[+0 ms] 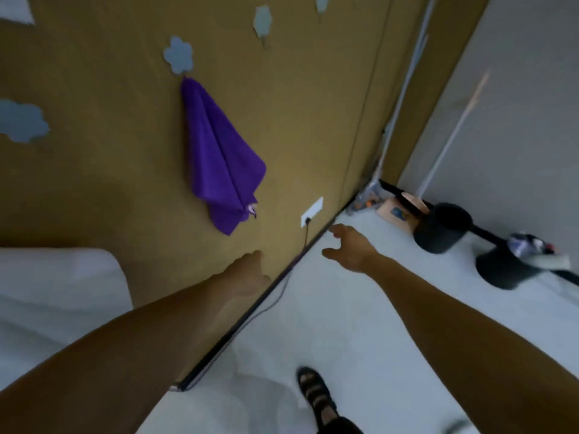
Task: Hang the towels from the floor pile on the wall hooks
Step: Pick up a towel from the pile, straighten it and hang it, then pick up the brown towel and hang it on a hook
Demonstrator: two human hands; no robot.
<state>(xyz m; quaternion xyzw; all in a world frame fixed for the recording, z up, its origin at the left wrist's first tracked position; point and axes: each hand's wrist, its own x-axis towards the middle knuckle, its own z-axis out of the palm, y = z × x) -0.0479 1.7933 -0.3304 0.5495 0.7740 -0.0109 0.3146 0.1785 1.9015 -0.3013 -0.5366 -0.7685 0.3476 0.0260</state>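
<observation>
Wall (109,183): a tan panelled surface filling the upper left half of the view; it meets the floor along a dark skirting strip that runs diagonally.
Floor (360,339): pale and smooth, taking up the lower right.
White furniture (56,292): a soft, rounded white shape at the left edge, against the wall; what it is cannot be told.
Purple towel (219,158): hangs by one corner from a cloud hook, draped in folds flat against the wall, its lowest point well above the floor and apart from both hands.
Black bins (438,230): two dark round tubs on the floor at the right, side by side; the nearer one has blurred mixed items on top.
Left hand (247,270): reaches forward low in front of the wall, below the towel; it is blurred and its fingers are foreshortened, so whether they are spread or curled cannot be told. Nothing shows in it.
Right hand (347,245): stretched out over the floor near the skirting, fingers loosely spread, thumb apart, holding nothing.
Cloud hooks (178,54): grey-blue cloud shapes on the wall; one carries the towel, one sits at the left edge, more are higher up to the right.
Sandalled foot (316,396): on the floor at the bottom, in a dark strapped sandal.
Pink box (398,211): on the floor in the corner, just beside the farther bin.
Socket (311,211): a white plate low on the wall, right of the towel.
Cable (275,296): a thin dark lead runs from the socket down along the skirting.
</observation>
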